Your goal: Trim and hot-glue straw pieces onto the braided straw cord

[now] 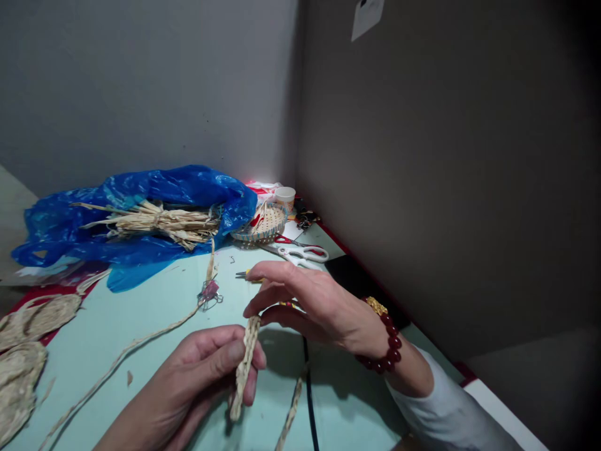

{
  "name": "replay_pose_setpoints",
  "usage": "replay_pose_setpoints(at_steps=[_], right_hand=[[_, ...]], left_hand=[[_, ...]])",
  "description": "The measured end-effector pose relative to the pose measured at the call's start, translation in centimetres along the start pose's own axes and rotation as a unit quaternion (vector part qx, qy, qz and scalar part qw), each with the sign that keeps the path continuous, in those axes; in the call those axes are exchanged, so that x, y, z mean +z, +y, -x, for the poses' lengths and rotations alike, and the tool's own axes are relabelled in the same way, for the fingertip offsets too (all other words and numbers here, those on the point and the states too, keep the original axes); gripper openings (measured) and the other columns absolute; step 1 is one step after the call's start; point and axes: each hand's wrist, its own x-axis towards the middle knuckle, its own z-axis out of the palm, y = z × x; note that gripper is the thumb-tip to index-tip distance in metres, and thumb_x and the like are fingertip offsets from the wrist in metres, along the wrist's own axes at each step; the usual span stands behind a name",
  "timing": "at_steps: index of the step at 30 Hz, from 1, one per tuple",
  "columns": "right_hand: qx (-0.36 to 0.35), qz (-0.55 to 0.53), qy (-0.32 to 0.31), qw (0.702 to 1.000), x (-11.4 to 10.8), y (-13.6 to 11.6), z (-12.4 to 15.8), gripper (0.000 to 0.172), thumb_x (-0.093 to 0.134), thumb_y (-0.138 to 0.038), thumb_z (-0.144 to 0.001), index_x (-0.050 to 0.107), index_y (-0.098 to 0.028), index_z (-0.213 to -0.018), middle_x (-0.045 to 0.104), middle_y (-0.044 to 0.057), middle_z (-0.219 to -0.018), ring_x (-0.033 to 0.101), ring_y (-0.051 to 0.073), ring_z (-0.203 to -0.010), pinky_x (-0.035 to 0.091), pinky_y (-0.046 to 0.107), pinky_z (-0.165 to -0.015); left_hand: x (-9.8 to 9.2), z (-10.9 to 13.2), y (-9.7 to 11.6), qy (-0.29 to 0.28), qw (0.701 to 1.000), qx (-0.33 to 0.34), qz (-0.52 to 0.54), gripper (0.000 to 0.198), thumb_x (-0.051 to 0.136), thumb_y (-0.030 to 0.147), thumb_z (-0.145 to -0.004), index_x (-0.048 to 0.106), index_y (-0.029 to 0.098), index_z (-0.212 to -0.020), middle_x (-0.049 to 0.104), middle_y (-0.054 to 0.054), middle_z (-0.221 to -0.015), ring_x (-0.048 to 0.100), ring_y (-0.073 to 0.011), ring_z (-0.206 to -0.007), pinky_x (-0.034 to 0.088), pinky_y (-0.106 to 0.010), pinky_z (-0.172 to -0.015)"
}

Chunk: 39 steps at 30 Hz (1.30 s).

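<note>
A short, narrow strip of braided straw (246,366) stands on its edge, tilted slightly, in my left hand (206,369). The left thumb presses its near side and the fingers lie behind it. My right hand (312,304) reaches in from the right, its fingertips at the strip's upper end, one on each side; the index finger is lifted away. A long straw cord (136,344) runs across the table to a cluster of metal clips (210,292). Another straw cord (292,407) hangs below my right hand beside a black cable (308,394).
A blue plastic bag (188,181) holds a tied straw bundle (159,220). Behind my right hand lie white-handled scissors (300,254), a woven basket (265,225) and a paper cup (285,196). Flat woven straw pieces (21,382) lie at left. Walls close off the back and right.
</note>
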Motion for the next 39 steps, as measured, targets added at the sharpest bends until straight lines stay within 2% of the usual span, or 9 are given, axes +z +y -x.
replay_pose_setpoints(at_steps=[11, 16, 19, 23, 26, 28, 32, 35, 39], right_hand=[[0.007, 0.002, -0.012, 1.000, 0.6, 0.6, 0.1, 0.038, 0.055, -0.009, -0.096, 0.039, -0.023, -0.128, 0.073, 0.002, -0.098, 0.070, 0.013, -0.095, 0.052, 0.025, -0.089], [0.005, -0.005, -0.035, 0.999, 0.7, 1.3, -0.1, 0.043, 0.052, -0.002, -0.094, 0.037, -0.021, -0.129, 0.072, 0.002, -0.097, 0.069, 0.011, -0.089, 0.052, 0.022, -0.083], [0.004, 0.003, -0.045, 0.999, 1.2, 1.5, 0.0, 0.041, 0.051, -0.004, -0.095, 0.037, -0.021, -0.130, 0.072, 0.002, -0.096, 0.068, 0.012, -0.090, 0.052, 0.023, -0.084], [-0.008, 0.013, -0.055, 0.998, 2.3, 1.8, 0.2, 0.045, 0.051, -0.005, -0.094, 0.036, -0.019, -0.135, 0.070, 0.007, -0.103, 0.066, 0.016, -0.095, 0.051, 0.030, -0.090], [-0.003, -0.025, -0.015, 1.000, 2.6, 1.9, 0.0, 0.051, 0.057, -0.005, -0.091, 0.037, -0.017, -0.136, 0.067, 0.011, -0.116, 0.061, 0.018, -0.111, 0.047, 0.036, -0.099], [0.045, -0.094, 0.064, 0.992, 2.4, 2.0, -0.1, 0.045, 0.066, -0.010, -0.087, 0.047, -0.018, -0.126, 0.065, 0.011, -0.122, 0.059, 0.020, -0.116, 0.046, 0.037, -0.100], [0.176, -0.180, 0.188, 0.949, 2.1, 2.6, -0.4, 0.014, 0.070, -0.027, -0.087, 0.060, -0.018, -0.088, 0.068, 0.002, -0.089, 0.066, 0.016, -0.084, 0.053, 0.028, -0.079], [0.206, -0.195, 0.180, 0.942, 2.4, 2.7, -0.4, 0.020, 0.071, -0.034, -0.085, 0.064, -0.015, -0.080, 0.068, 0.002, -0.078, 0.066, 0.015, -0.069, 0.054, 0.025, -0.063], [0.215, -0.211, 0.161, 0.940, 2.7, 2.1, -0.2, 0.024, 0.065, -0.036, -0.089, 0.068, -0.013, -0.082, 0.070, 0.004, -0.074, 0.070, 0.016, -0.063, 0.056, 0.025, -0.060]], left_hand=[[0.4, -0.9, -1.2, 0.002, 0.998, -0.007, 0.066, 0.025, 0.079, 0.036, -0.075, 0.071, 0.016, -0.064, 0.056, 0.002, -0.057, 0.040, -0.0077, -0.055, 0.038, -0.015, -0.053], [-0.2, -1.0, -0.7, 0.010, 0.999, 0.006, -0.046, 0.028, 0.066, 0.041, -0.085, 0.074, 0.016, -0.075, 0.068, -0.005, -0.070, 0.052, -0.0140, -0.065, 0.043, -0.023, -0.063], [-0.7, -1.1, -0.1, 0.076, 0.985, 0.064, -0.138, 0.038, 0.059, 0.052, -0.086, 0.077, 0.019, -0.083, 0.068, -0.003, -0.072, 0.055, -0.0169, -0.070, 0.043, -0.026, -0.067], [-1.2, -1.7, 0.1, 0.120, 0.959, 0.129, -0.223, 0.029, 0.070, 0.048, -0.078, 0.075, 0.019, -0.077, 0.072, -0.003, -0.070, 0.059, -0.0195, -0.068, 0.043, -0.028, -0.065], [-1.5, -2.1, -0.2, 0.131, 0.956, 0.135, -0.226, 0.029, 0.071, 0.045, -0.076, 0.073, 0.018, -0.070, 0.071, -0.004, -0.064, 0.056, -0.0174, -0.060, 0.041, -0.028, -0.060], [-1.6, -2.3, -0.3, 0.133, 0.957, 0.135, -0.221, 0.029, 0.070, 0.045, -0.076, 0.073, 0.017, -0.071, 0.072, -0.005, -0.065, 0.056, -0.0167, -0.059, 0.040, -0.027, -0.058], [-1.5, -2.1, -0.4, 0.122, 0.957, 0.138, -0.223, 0.029, 0.067, 0.044, -0.080, 0.072, 0.017, -0.072, 0.071, -0.005, -0.067, 0.055, -0.0168, -0.061, 0.039, -0.028, -0.059], [-1.4, -1.9, -0.3, 0.117, 0.955, 0.150, -0.227, 0.028, 0.066, 0.043, -0.081, 0.071, 0.017, -0.071, 0.070, -0.005, -0.066, 0.054, -0.0163, -0.060, 0.039, -0.028, -0.060], [-1.6, -2.0, -0.2, 0.131, 0.954, 0.165, -0.213, 0.027, 0.068, 0.041, -0.079, 0.069, 0.017, -0.068, 0.069, -0.004, -0.063, 0.053, -0.0155, -0.058, 0.039, -0.028, -0.059]])
